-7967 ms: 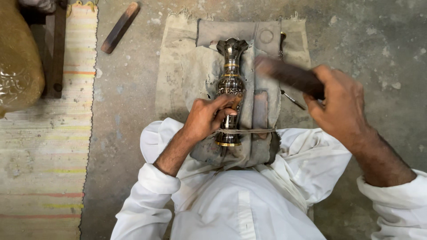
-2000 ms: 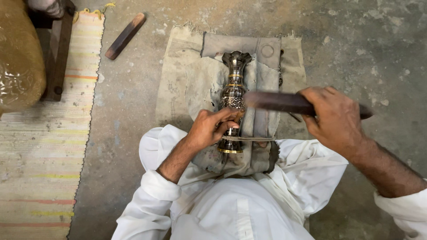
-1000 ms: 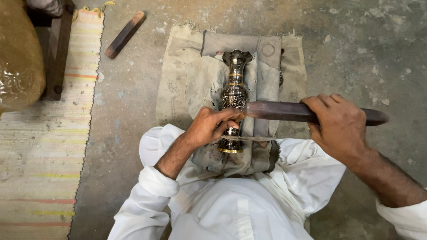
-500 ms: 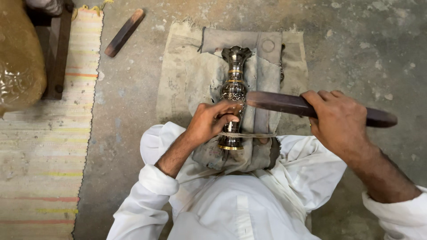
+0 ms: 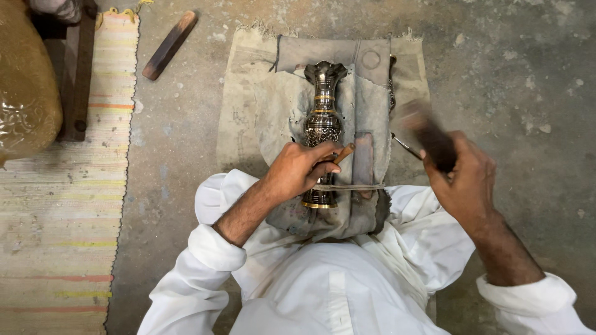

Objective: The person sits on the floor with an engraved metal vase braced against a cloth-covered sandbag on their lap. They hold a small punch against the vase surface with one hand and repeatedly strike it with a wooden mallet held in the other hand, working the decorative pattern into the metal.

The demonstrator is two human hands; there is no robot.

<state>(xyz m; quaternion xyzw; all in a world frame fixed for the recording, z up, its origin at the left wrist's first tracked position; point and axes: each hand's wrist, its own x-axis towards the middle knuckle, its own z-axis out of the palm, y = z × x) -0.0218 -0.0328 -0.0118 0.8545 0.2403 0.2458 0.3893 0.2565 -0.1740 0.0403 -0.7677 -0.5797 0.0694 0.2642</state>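
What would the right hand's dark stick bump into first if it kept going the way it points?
The right hand holds a blurred dark wooden stick that points up-left. Going on that way, it would probably meet the grey cloth beside the engraved metal vase first, though depth is hard to judge.

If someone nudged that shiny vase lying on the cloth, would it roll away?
Probably it would try to: the vase is round and lies on its side. The rumpled cloth under it likely cradles it, and the left hand presses on it. It looks like engraved metal, so likely stiff, fairly heavy and somewhat slippery.
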